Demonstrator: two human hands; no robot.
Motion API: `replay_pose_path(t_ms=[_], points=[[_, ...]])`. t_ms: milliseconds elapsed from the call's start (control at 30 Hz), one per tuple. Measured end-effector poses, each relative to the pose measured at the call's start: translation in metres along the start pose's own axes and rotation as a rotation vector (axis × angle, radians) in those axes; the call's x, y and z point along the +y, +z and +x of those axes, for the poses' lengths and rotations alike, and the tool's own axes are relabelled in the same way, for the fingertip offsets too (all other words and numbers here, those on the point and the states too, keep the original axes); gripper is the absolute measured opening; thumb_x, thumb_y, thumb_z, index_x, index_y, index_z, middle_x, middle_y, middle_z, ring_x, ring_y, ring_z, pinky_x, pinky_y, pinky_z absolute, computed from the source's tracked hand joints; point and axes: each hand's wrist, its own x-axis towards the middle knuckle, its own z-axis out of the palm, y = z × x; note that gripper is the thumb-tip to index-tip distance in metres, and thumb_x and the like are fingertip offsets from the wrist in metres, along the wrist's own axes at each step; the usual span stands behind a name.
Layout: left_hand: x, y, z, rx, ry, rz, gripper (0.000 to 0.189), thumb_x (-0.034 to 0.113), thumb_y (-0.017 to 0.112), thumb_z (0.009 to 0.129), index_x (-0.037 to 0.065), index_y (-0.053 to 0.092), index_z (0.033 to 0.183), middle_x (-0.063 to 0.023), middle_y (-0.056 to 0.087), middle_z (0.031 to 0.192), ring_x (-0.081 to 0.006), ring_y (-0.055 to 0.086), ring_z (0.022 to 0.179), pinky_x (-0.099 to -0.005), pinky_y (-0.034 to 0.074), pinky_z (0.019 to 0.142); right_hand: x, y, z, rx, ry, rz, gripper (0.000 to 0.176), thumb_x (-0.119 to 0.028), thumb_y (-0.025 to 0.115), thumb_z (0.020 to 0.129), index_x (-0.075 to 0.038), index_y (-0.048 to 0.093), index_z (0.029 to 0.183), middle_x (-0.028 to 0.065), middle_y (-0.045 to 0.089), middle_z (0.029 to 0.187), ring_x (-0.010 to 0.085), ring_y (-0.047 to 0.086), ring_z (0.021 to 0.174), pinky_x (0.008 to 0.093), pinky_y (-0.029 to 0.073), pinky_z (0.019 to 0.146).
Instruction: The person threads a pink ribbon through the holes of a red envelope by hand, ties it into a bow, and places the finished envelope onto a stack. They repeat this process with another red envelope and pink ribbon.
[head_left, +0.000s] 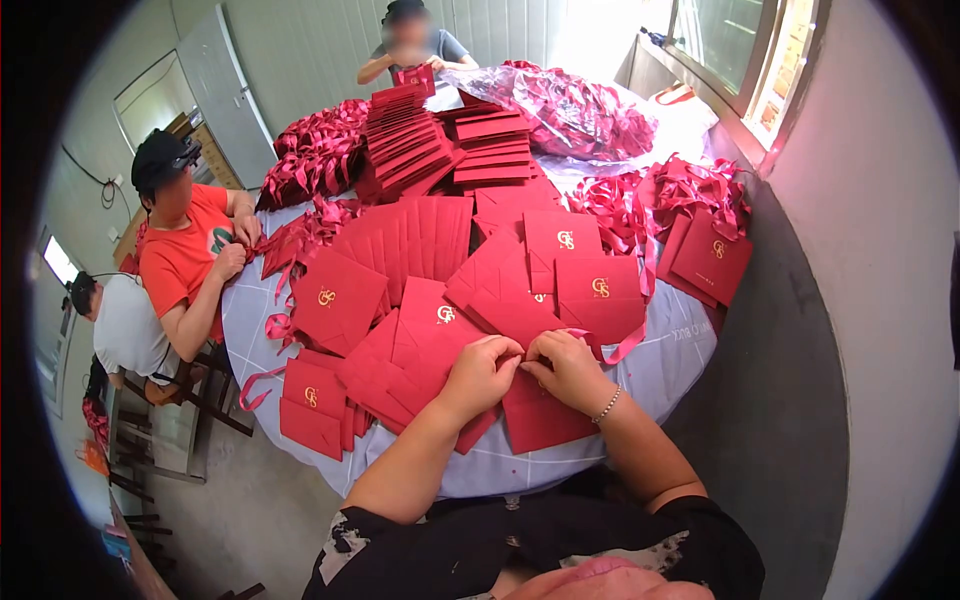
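Observation:
Near the front of the round table, my left hand (pixel 484 375) and my right hand (pixel 566 368) meet fingertip to fingertip over a red paper bag (pixel 545 415). Both hands are closed in a pinch; what lies between the fingertips is too small to make out. A pink ribbon (pixel 630 340) runs out to the right behind my right hand. Flat red bags with gold lettering, such as one (pixel 600 295) beyond my right hand and one (pixel 340 300) to the left, lie around both hands.
Stacked red bags (pixel 405 145), ribbon heaps (pixel 318 150) and a clear plastic sack (pixel 590 115) cover the far side. One person (pixel 190 245) sits left, another (pixel 410 50) across, a third (pixel 125 320) behind at left. A wall stands right.

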Motion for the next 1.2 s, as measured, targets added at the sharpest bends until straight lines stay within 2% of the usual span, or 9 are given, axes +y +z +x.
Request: replay_pose_path(t_ms=[333, 400, 600, 700, 833, 900, 967, 1167, 1200], points=[[0.003, -0.001, 0.001, -0.014, 0.002, -0.022, 0.013, 0.001, 0.066, 0.087, -0.004, 0.068, 0.098, -0.0148, 0.071, 0.093, -0.024, 0.069, 0.088, -0.0331, 0.054, 0.08, -0.001, -0.002, 0.001, 0.063, -0.069, 0.093, 0.016, -0.007, 0.076, 0.078, -0.004, 0.06, 0.077, 0.01, 0.063, 0.081, 0.0321, 0.061, 0.081, 0.0415, 0.047, 0.076], [0.006, -0.001, 0.001, -0.006, 0.008, -0.041, 0.013, 0.002, 0.064, 0.086, -0.003, 0.068, 0.096, -0.0174, 0.07, 0.092, -0.0302, 0.069, 0.089, -0.0365, 0.054, 0.079, -0.001, -0.002, 0.001, 0.071, -0.081, 0.089, 0.016, -0.007, 0.076, 0.077, -0.004, 0.06, 0.076, 0.01, 0.063, 0.08, 0.0321, 0.061, 0.081, 0.0413, 0.047, 0.076], [0.004, -0.002, 0.001, -0.027, -0.005, -0.034, 0.015, 0.004, 0.065, 0.085, -0.003, 0.068, 0.098, -0.0179, 0.07, 0.094, -0.0308, 0.069, 0.09, -0.0365, 0.054, 0.08, 0.003, -0.003, 0.0, 0.068, -0.09, 0.066, 0.016, -0.008, 0.077, 0.077, -0.004, 0.061, 0.077, 0.0099, 0.064, 0.082, 0.0318, 0.062, 0.084, 0.0418, 0.048, 0.076], [0.003, -0.002, 0.0, -0.053, 0.01, 0.011, 0.018, 0.004, 0.067, 0.086, -0.004, 0.068, 0.102, -0.0153, 0.071, 0.096, -0.0253, 0.07, 0.091, -0.0332, 0.054, 0.082, 0.006, -0.008, -0.001, 0.001, -0.022, 0.108, 0.014, -0.01, 0.077, 0.078, -0.004, 0.064, 0.079, 0.0107, 0.066, 0.088, 0.0318, 0.063, 0.087, 0.042, 0.05, 0.078], [0.007, -0.003, 0.001, -0.083, 0.011, 0.008, 0.02, 0.005, 0.069, 0.085, -0.003, 0.068, 0.103, -0.0157, 0.071, 0.097, -0.0259, 0.07, 0.091, -0.0334, 0.054, 0.082, -0.016, -0.03, -0.004, 0.047, -0.141, -0.069, 0.016, -0.013, 0.077, 0.081, -0.003, 0.069, 0.091, 0.0137, 0.068, 0.101, 0.032, 0.066, 0.093, 0.0405, 0.053, 0.083], [0.013, -0.004, 0.001, -0.066, 0.011, -0.006, 0.021, 0.01, 0.07, 0.084, -0.002, 0.068, 0.1, -0.0186, 0.071, 0.097, -0.0327, 0.069, 0.092, -0.0377, 0.054, 0.082, -0.035, -0.048, -0.006, 0.034, -0.148, -0.201, 0.019, -0.014, 0.077, 0.083, -0.003, 0.071, 0.097, 0.0151, 0.069, 0.108, 0.0322, 0.067, 0.097, 0.0399, 0.054, 0.086], [0.012, -0.004, 0.001, -0.071, 0.01, 0.007, 0.021, 0.011, 0.072, 0.084, -0.002, 0.069, 0.1, -0.0183, 0.071, 0.097, -0.0323, 0.069, 0.091, -0.0374, 0.054, 0.082, -0.048, -0.062, -0.007, 0.07, 0.077, -0.245, 0.019, -0.016, 0.075, 0.086, -0.002, 0.072, 0.099, 0.0157, 0.069, 0.109, 0.034, 0.068, 0.097, 0.0402, 0.056, 0.084], [0.013, 0.0, 0.001, -0.043, -0.021, -0.035, 0.023, 0.016, 0.078, 0.083, -0.001, 0.07, 0.096, -0.017, 0.071, 0.093, -0.0305, 0.069, 0.087, -0.0365, 0.054, 0.079, -0.025, -0.06, 0.023, 0.098, 0.016, -0.118, 0.016, -0.013, 0.07, 0.088, 0.0, 0.072, 0.098, 0.0174, 0.071, 0.092, 0.0352, 0.069, 0.085, 0.0409, 0.055, 0.074], [0.012, 0.0, 0.0, -0.027, -0.003, -0.033, 0.024, 0.017, 0.079, 0.083, -0.001, 0.071, 0.096, -0.0166, 0.071, 0.092, -0.0299, 0.069, 0.086, -0.0364, 0.054, 0.079, -0.019, -0.054, 0.028, 0.012, 0.069, -0.105, 0.015, -0.015, 0.069, 0.088, -0.001, 0.072, 0.093, 0.018, 0.07, 0.087, 0.0363, 0.068, 0.081, 0.0423, 0.055, 0.073]])
